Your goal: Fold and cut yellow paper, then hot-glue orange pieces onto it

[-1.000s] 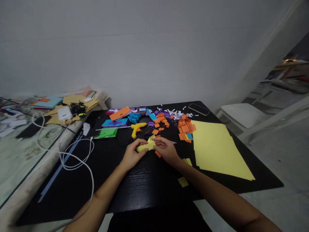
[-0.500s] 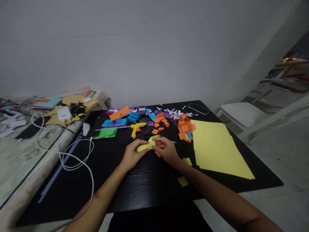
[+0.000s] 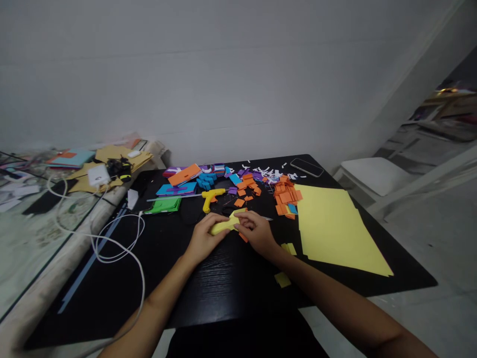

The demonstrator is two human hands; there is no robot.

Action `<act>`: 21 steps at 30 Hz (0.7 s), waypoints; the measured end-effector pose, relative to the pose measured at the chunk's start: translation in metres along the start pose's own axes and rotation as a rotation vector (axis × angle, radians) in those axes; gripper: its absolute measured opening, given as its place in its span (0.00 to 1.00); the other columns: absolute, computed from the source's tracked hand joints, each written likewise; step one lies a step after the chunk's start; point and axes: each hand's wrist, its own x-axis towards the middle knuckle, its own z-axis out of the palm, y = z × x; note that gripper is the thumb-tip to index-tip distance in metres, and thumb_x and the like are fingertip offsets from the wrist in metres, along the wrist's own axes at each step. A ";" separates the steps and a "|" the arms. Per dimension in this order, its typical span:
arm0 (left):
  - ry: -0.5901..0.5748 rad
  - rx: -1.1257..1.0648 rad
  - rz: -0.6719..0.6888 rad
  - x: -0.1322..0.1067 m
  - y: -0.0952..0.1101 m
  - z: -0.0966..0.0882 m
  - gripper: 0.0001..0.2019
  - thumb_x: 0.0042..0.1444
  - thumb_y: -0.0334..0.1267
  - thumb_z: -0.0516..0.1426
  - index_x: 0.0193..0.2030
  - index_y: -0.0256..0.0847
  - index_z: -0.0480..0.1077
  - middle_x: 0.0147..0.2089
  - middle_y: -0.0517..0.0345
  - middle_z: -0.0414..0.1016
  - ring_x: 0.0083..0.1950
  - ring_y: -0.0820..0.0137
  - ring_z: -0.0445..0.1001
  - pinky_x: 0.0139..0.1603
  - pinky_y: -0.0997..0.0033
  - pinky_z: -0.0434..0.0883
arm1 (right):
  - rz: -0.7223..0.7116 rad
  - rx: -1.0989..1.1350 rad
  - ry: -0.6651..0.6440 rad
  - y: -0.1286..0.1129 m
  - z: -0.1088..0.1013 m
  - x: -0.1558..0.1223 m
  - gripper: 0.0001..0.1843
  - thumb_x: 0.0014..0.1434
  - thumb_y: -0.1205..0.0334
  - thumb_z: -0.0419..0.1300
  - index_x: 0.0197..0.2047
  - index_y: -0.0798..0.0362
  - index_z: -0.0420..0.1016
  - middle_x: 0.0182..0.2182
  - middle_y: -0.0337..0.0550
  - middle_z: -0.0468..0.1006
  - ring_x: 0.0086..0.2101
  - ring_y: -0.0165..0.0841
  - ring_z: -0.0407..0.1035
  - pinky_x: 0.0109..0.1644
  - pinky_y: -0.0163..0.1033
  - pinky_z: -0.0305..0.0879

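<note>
Between my two hands is a small folded piece of yellow paper [image 3: 222, 227], held just above the black table. My left hand [image 3: 206, 237] grips its left part, thumb in front and fingers behind. The fingers of my right hand [image 3: 257, 231] pinch its right end. A bit of orange paper [image 3: 243, 237] shows just under the right fingers. Beyond the hands lies a yellow glue gun [image 3: 209, 199]. Small yellow paper pieces [image 3: 282, 280] rest by my right forearm.
Large yellow sheets [image 3: 335, 228] lie to the right. Orange folded pieces [image 3: 286, 196], blue pieces [image 3: 206, 181], a green paper stack [image 3: 164, 205] and white scraps [image 3: 274, 174] fill the back. A phone [image 3: 307, 167] sits at the back right. A white cable [image 3: 122, 243] loops over the left side.
Both hands stay nearly in place on the yellow paper. The right fingers have shifted very slightly at its right end.
</note>
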 end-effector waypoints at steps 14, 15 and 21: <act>0.056 0.007 -0.110 -0.001 -0.001 -0.001 0.08 0.59 0.39 0.63 0.45 0.41 0.77 0.44 0.53 0.79 0.46 0.64 0.77 0.50 0.65 0.73 | 0.088 0.071 -0.001 -0.007 -0.002 0.000 0.21 0.55 0.63 0.65 0.53 0.51 0.76 0.38 0.43 0.78 0.35 0.32 0.73 0.41 0.38 0.73; 0.070 -0.007 -0.127 -0.001 -0.002 0.000 0.08 0.59 0.39 0.63 0.44 0.41 0.77 0.44 0.53 0.79 0.46 0.64 0.77 0.49 0.65 0.72 | 0.084 0.072 0.026 -0.007 -0.002 0.000 0.19 0.55 0.62 0.65 0.51 0.51 0.76 0.38 0.43 0.77 0.35 0.32 0.73 0.41 0.38 0.72; 0.095 -0.150 -0.246 0.001 -0.004 -0.001 0.10 0.55 0.41 0.66 0.41 0.40 0.78 0.41 0.55 0.80 0.42 0.65 0.78 0.45 0.68 0.72 | 0.381 0.230 -0.084 0.001 -0.001 0.007 0.21 0.52 0.44 0.69 0.31 0.55 0.74 0.25 0.42 0.76 0.26 0.32 0.72 0.32 0.37 0.72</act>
